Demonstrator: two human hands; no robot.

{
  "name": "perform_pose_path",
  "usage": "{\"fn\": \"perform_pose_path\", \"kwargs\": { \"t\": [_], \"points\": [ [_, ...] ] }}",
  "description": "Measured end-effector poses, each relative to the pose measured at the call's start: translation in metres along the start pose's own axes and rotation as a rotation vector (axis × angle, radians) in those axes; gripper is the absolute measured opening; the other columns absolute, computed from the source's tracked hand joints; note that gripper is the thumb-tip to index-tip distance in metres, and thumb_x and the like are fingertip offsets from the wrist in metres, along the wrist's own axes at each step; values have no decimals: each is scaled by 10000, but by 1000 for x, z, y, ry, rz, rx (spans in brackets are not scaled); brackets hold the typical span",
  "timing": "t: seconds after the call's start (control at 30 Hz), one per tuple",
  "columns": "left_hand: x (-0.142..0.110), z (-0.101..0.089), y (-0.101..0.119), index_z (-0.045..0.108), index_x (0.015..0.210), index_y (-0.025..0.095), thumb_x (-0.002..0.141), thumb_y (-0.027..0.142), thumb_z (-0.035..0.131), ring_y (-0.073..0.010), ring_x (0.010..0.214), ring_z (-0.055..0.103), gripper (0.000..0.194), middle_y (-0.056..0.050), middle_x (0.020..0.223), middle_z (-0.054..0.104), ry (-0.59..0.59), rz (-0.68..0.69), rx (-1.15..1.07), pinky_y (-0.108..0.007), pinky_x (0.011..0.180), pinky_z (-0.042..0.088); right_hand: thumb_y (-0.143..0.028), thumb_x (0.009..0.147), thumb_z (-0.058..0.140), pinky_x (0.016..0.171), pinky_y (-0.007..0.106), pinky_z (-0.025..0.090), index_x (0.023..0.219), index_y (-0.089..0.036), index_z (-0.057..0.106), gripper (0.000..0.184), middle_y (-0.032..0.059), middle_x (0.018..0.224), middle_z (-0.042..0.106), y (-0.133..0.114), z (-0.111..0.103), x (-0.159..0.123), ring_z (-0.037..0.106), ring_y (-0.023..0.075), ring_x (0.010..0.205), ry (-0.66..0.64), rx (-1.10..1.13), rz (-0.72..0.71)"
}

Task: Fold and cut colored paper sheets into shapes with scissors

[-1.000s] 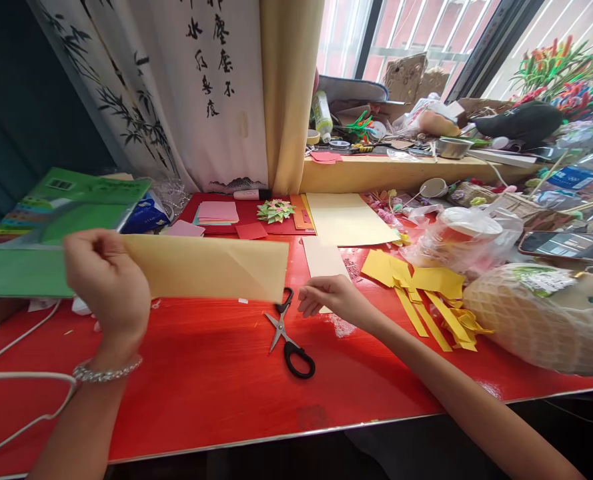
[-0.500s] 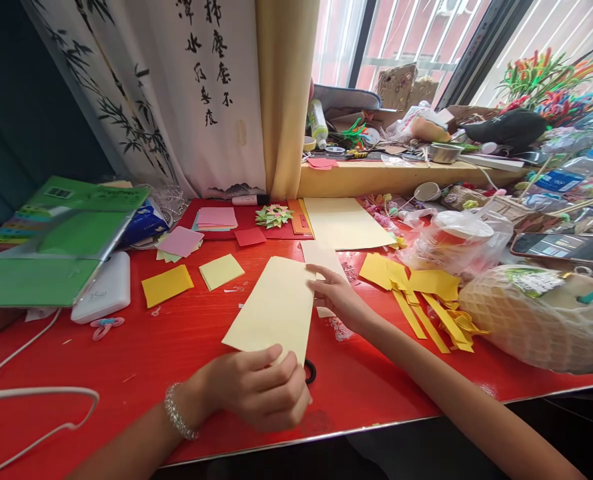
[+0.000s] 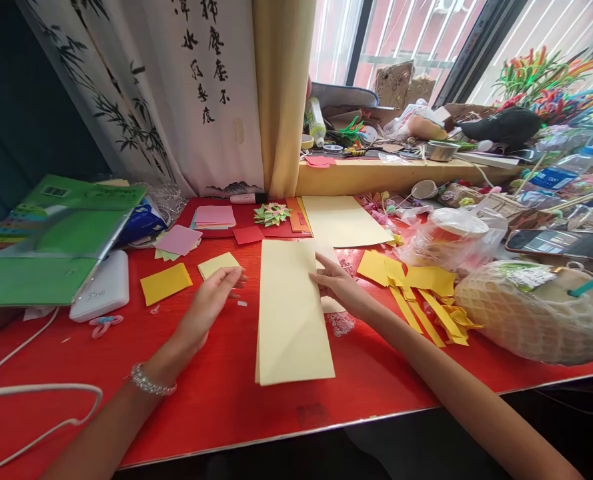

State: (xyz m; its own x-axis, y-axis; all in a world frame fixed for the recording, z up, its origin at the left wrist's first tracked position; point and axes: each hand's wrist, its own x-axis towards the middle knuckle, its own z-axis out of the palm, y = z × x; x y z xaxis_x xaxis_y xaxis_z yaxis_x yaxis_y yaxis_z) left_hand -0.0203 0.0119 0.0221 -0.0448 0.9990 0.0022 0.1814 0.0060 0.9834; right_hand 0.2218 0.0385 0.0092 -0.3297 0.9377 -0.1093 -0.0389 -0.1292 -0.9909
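Note:
A sheet of pale yellow paper (image 3: 293,320), folded lengthwise, lies upright in view on the red table, its layers slightly parted at the lower left. My right hand (image 3: 343,287) grips its right edge near the top, thumb and fingers at the edge. My left hand (image 3: 209,307), with a beaded bracelet on its wrist, is off the paper to the left. Its fingers are stretched out and it holds nothing. Just beyond it sits a stack of small pale yellow squares (image 3: 219,264), partly covered by the hand. A deeper yellow stack (image 3: 166,284) lies farther left.
Yellow paper strips (image 3: 426,307) and a netted round fruit (image 3: 531,313) with a straw lie at right. Toward the back are a large cream sheet (image 3: 343,223), a folded-paper flower (image 3: 272,214) and pink squares (image 3: 215,216). A green packet (image 3: 41,247) and white power bank (image 3: 101,290) sit left.
The folded paper has turned from slanted to nearly straight, now covering a black ring-shaped thing. My left hand has left its lower end and moved up and left. My right hand stays at the edge.

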Motion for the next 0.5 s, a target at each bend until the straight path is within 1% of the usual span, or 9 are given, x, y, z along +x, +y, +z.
{"fn": "perform_pose_path", "kwargs": {
  "t": [0.07,0.1,0.13,0.2,0.27,0.4,0.5],
  "points": [
    [-1,6,-6,603,992,170,767,534,533,-198,925,593,434,-73,1015,648,-118,-25,-8,-293,754,480,-295,829,536,689,258,494,1258,-204,488,441,60,957,640,-2,2,-3,608,145,797,-114,-37,16],
    [-2,9,-8,605,1006,176,760,523,552,-199,927,599,429,-68,1030,654,-159,-21,-29,-299,778,477,-313,827,542,703,258,489,1167,-191,557,362,63,980,637,-3,4,-5,606,143,810,-163,-50,26],
    [-4,12,-11,607,1018,179,754,507,571,-202,929,604,423,-64,1041,658,-183,-16,-54,-305,803,474,-333,823,548,706,257,486,1095,-186,592,312,58,982,635,-4,6,-6,603,138,811,-194,-64,45],
    [-5,16,-15,606,1043,169,742,466,607,-217,948,604,423,-67,1056,661,-189,-13,-97,-324,834,471,-384,819,550,692,249,480,1006,-189,607,276,40,959,629,-4,9,-9,594,128,799,-203,-95,102],
    [-5,18,-18,607,1043,151,732,431,632,-229,952,604,420,-73,1043,666,-176,-23,-112,-339,840,474,-444,820,531,653,237,475,948,-190,600,292,27,909,618,-2,11,-10,583,123,768,-171,-113,138],
    [-4,16,-18,620,1000,158,718,415,651,-217,929,606,383,-53,1001,674,-180,-11,-107,-323,825,473,-511,808,507,566,223,456,858,-172,587,352,28,772,589,7,13,-7,561,129,688,-93,-123,111],
    [-5,15,-15,624,944,190,717,428,646,-186,879,604,330,-18,948,673,-133,45,-95,-280,769,471,-506,797,527,532,222,437,822,-165,587,347,22,701,565,12,14,-5,544,125,635,-83,-144,84]
  ]
}}
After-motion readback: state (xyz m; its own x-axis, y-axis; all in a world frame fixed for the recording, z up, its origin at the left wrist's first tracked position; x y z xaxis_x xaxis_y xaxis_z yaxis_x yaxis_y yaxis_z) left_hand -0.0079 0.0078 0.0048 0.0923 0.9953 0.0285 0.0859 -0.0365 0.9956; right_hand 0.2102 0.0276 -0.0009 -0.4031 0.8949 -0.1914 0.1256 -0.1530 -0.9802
